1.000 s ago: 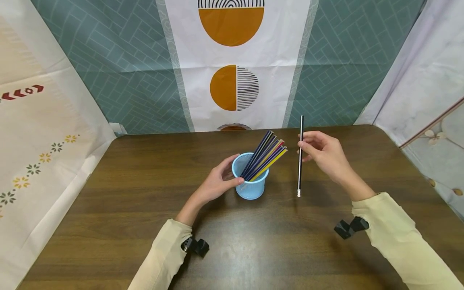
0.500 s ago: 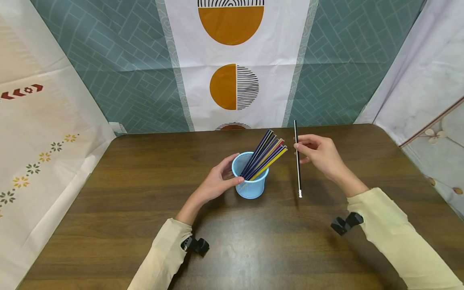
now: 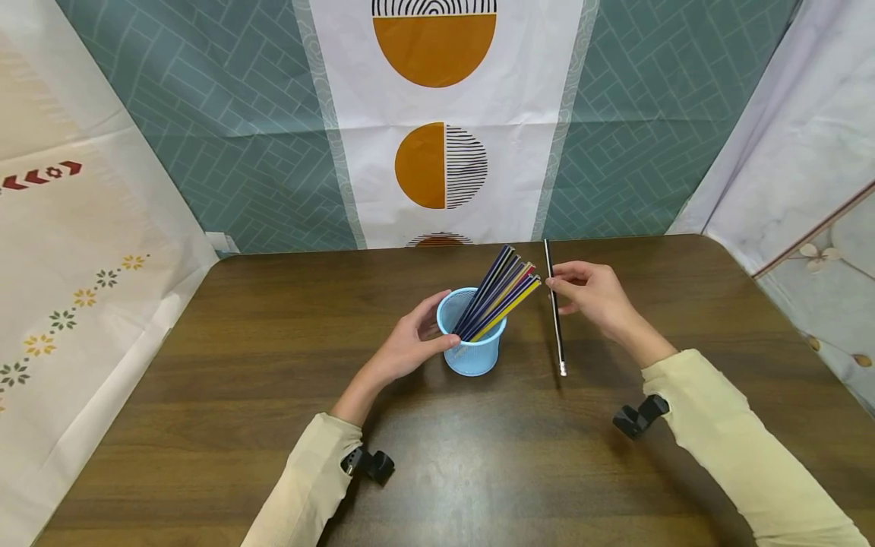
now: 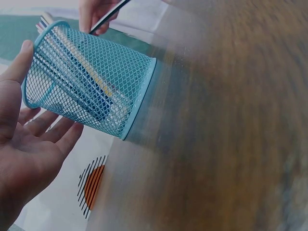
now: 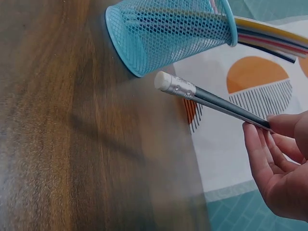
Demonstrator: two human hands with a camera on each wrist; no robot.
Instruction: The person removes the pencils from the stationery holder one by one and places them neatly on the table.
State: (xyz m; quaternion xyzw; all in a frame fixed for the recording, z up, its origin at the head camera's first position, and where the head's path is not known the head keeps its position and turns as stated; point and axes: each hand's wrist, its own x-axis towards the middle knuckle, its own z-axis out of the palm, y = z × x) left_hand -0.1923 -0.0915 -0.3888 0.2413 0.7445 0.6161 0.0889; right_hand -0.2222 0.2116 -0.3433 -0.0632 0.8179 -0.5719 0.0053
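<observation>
A light blue mesh pencil cup [image 3: 472, 357] stands upright on the table, with several pencils [image 3: 499, 300] in dark blue, yellow and red leaning to the right inside it. My left hand [image 3: 410, 342] holds the cup from the left, its thumb at the near rim and its fingers round the far side. To the right of the cup, my right hand [image 3: 593, 298] pinches a black pencil [image 3: 556, 334] with a white stripe. The right wrist view shows that pencil's white eraser [image 5: 163, 81] and silver ferrule pointing down, above the table and apart from the cup.
The brown wooden table [image 3: 260, 395] spreads round both arms. A patterned cloth [image 3: 266, 137] hangs behind its far edge, with light cloths at the left and right. Small black wrist cameras sit at both sleeves.
My right hand has moved left and slightly toward me with the black pencil, whose upper end now tilts left, nearer the cup. My left hand and the cup have stayed put.
</observation>
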